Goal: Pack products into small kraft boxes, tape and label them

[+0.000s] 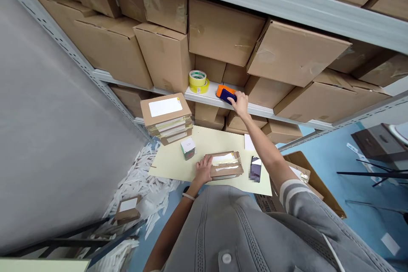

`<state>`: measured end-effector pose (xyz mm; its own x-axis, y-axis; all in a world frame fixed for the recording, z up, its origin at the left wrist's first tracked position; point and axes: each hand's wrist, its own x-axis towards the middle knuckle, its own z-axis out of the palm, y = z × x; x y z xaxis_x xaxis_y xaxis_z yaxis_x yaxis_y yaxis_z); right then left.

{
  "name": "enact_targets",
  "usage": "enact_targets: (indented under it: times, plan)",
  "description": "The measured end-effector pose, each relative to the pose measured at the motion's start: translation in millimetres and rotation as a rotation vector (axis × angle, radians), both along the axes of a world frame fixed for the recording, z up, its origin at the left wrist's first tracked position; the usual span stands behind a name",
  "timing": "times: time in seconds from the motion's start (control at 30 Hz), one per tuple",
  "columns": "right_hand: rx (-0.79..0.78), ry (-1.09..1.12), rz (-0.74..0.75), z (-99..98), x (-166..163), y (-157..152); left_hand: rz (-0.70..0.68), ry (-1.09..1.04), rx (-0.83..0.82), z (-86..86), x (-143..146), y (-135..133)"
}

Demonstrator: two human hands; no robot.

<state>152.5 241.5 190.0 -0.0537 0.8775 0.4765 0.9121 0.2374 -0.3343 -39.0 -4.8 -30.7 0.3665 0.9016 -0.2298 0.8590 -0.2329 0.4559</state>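
Note:
My left hand [204, 169] grips the left end of a small cardboard box [225, 173], its fingers over the top edge. The box lies flat on the pale yellow table, with a white label and shiny clear tape on top. Reaching forward, my right hand [240, 103] is closed around an orange and dark-blue handheld tool [227, 94] at the shelf edge; its exact kind is unclear. Left of that tool, two yellow tape rolls [198, 80] are stacked on the shelf. A phone [255, 169] lies to the right of the box.
Taped, labelled boxes [165, 112] are stacked at the table's left rear, near a small white-and-green box [188, 148]. Large cartons [223, 29] fill the shelves ahead. Paper strips [140, 178] cover the floor at left. An open carton [318, 182] stands at right.

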Motion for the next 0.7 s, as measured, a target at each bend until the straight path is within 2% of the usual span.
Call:
enact_targets:
  times: [0.1,0.2,0.43,0.6,0.7]
  plan:
    - [0.021,-0.051,-0.029,-18.4,-5.7,11.2,0.007,0.005,-0.011,-0.2,0.7,-1.2]
    - [0.050,-0.066,-0.034,-27.1,-7.4,17.5,0.016,0.005,-0.035,1.1,1.0,-1.5]
    - [0.016,-0.105,-0.030,-22.6,-6.6,22.5,0.016,0.012,-0.063,4.1,0.5,-0.8]
    - [0.086,-0.050,-0.054,-9.8,-10.4,-11.5,0.009,0.057,-0.063,7.4,-0.3,-2.9]
    - [0.131,0.042,-0.108,-16.0,-1.0,-49.9,0.001,0.077,-0.069,10.0,-0.6,-3.2]
